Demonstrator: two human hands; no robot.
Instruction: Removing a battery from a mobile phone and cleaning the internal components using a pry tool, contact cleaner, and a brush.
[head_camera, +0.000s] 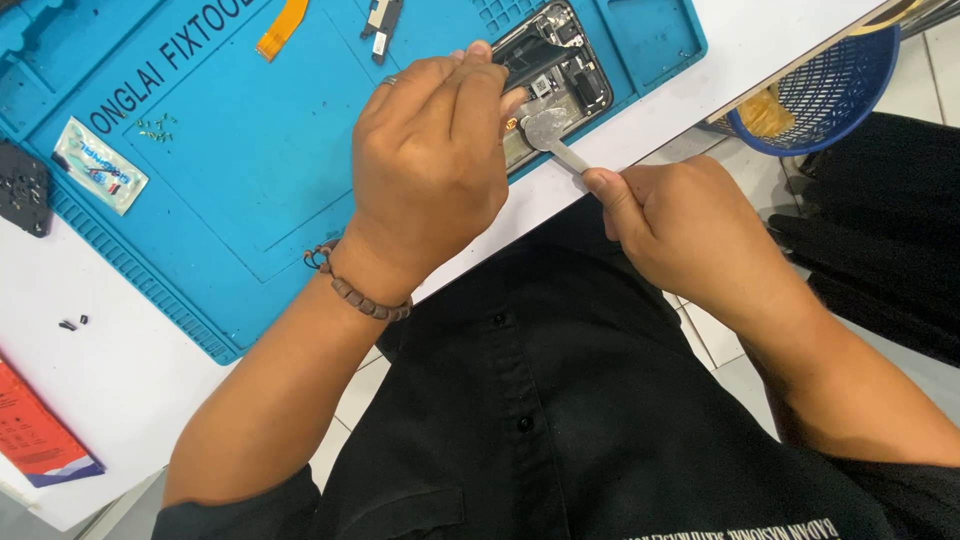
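Note:
An opened phone lies on the blue repair mat, its inner parts exposed. My left hand, with a ring and a bead bracelet at the wrist, rests over the phone's near half and holds it down. My right hand grips a flat metal pry tool, whose rounded blade lies against the phone's lower edge beside my left fingers.
An orange flex cable and a small dark part lie at the mat's far side. A small sachet and tiny screws sit on the mat's left. A blue mesh basket stands on the floor at right.

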